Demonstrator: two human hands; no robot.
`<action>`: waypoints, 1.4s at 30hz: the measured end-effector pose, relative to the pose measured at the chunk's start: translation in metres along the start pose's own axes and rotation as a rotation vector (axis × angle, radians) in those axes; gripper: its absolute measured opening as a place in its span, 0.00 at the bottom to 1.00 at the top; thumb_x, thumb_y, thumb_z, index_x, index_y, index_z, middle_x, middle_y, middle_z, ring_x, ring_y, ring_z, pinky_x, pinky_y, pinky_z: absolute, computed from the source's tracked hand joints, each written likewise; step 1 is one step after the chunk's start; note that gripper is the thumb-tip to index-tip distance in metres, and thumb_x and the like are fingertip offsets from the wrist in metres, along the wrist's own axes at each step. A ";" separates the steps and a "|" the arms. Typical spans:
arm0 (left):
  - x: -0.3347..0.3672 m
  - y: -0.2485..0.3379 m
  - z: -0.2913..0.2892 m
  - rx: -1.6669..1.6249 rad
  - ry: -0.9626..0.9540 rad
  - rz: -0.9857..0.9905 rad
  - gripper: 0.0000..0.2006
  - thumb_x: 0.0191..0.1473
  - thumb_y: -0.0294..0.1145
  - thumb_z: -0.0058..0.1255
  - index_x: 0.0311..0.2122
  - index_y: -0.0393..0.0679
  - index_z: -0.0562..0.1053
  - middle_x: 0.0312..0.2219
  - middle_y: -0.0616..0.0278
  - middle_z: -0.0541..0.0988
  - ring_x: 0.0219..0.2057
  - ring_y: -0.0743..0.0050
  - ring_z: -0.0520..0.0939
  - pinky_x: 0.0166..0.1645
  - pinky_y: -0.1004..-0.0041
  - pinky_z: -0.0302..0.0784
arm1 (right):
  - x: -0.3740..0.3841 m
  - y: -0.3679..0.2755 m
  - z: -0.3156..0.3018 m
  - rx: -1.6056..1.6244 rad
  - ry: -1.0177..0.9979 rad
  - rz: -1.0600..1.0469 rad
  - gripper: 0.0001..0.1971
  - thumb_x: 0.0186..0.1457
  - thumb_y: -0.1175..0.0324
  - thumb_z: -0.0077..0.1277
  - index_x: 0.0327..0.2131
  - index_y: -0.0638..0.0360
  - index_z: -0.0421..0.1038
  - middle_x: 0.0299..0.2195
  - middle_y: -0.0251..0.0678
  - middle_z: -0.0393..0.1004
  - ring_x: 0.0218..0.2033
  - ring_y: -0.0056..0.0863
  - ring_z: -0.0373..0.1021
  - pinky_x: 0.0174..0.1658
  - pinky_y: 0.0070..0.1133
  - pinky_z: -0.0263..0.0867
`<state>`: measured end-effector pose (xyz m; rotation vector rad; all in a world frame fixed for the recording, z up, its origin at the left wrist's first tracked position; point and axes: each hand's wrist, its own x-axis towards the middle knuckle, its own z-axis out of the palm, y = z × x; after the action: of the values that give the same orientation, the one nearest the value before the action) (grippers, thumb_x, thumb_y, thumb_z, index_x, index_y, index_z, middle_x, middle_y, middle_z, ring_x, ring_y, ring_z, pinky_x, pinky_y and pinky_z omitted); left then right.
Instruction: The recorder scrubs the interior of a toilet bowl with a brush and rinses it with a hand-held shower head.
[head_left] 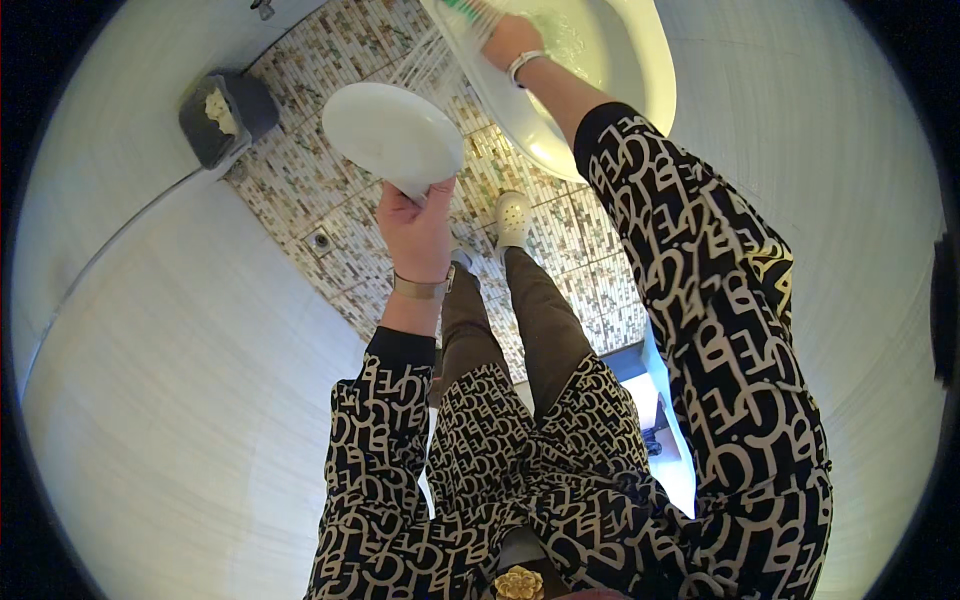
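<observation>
My left hand point(415, 225) is closed on the near edge of a white oval plate point(385, 128), thumb on the right side. The plate is tilted and held above the tiled floor. At the top, my right hand point(513, 42) is closed beside the left rim of a white basin point(655, 110). From it sticks out a green-and-white thing point(458, 8), blurred and cut off by the picture's edge, so its kind is unclear. White streaks point(430, 60), like spraying water, run from there down toward the plate. Rippling water point(560, 40) shows in the basin.
A dark grey bin point(258, 105) with a pale liner stands at the left wall. A small drain point(319, 241) is set in the mosaic-tiled floor point(300, 190). My foot in a cream clog point(513, 220) is near the basin. Pale walls rise on both sides.
</observation>
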<state>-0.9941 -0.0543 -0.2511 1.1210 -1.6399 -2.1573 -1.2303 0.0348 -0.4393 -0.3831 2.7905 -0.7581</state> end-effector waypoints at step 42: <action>0.012 0.000 -0.038 0.108 0.029 -0.051 0.06 0.47 0.27 0.56 0.29 0.42 0.70 0.22 0.69 0.74 0.24 0.85 0.71 0.29 0.82 0.65 | -0.019 0.044 -0.078 0.120 0.260 0.540 0.19 0.56 0.61 0.37 0.51 0.52 0.62 0.38 0.53 0.70 0.39 0.47 0.68 0.41 0.33 0.63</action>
<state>-0.9773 -0.0890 -0.2604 1.2313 -1.7524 -2.0943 -1.2432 0.1136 -0.3940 0.5077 2.8441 -0.8745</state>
